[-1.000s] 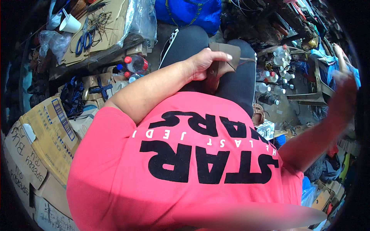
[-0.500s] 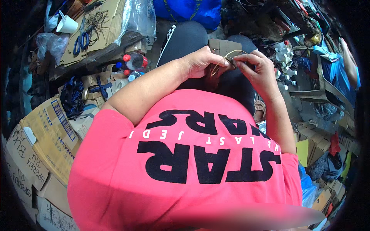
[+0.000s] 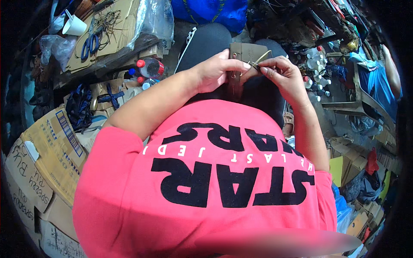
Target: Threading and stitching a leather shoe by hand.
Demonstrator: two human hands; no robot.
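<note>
A brown leather piece (image 3: 247, 52), like part of a shoe, rests between my thighs. Light lacing runs through eyelets along its left side. My left hand (image 3: 216, 72) grips this leather from the left, its thumb stretched across toward the right hand; some of its fingers are hidden behind the piece. Close by on the right, my right hand (image 3: 286, 77) pinches a thin tan lace (image 3: 265, 56) between thumb and fingertips. The lace bends up in a narrow loop above the pinch. Both hands' fingertips nearly meet over the leather.
Blue-handled scissors (image 3: 90, 46) lie on stacked cardboard at the upper left, near a white cup (image 3: 74, 26). Clear bottles (image 3: 151, 68) with red caps stand by my left forearm. White bottles (image 3: 316, 64) crowd beyond my right hand, beside a chair frame (image 3: 365, 101).
My left hand has shifted left and its grip has spread, exposing more of the leather and its eyelets. The lace's wide loop has drawn smaller near my right fingertips.
</note>
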